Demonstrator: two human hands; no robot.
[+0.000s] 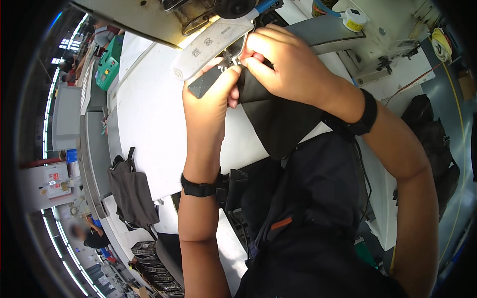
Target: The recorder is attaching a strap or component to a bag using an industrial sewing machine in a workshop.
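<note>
My left hand (211, 97) reaches up to the needle area of a sewing machine (213, 47). Its thumb and fingers are drawn together beside the presser foot (229, 60); what lies between the tips is too small to make out. From the right, my right hand (285, 62) is closed in a pinch close by the needle, its fingertips near those of the left. Anything in that pinch is hidden. Dark fabric (283, 121) hangs from under my hands over the table's near edge. A small dark grey stitched piece (204, 83) shows beside my left thumb.
The white worktable (149, 104) spreads left of the machine. A dark cloth bag (134, 191) lies at its left edge, and a green machine (109, 62) stands farther off. At right are a yellow-labelled thread spool (354, 21) and dark bags (430, 134). Other people work at far left.
</note>
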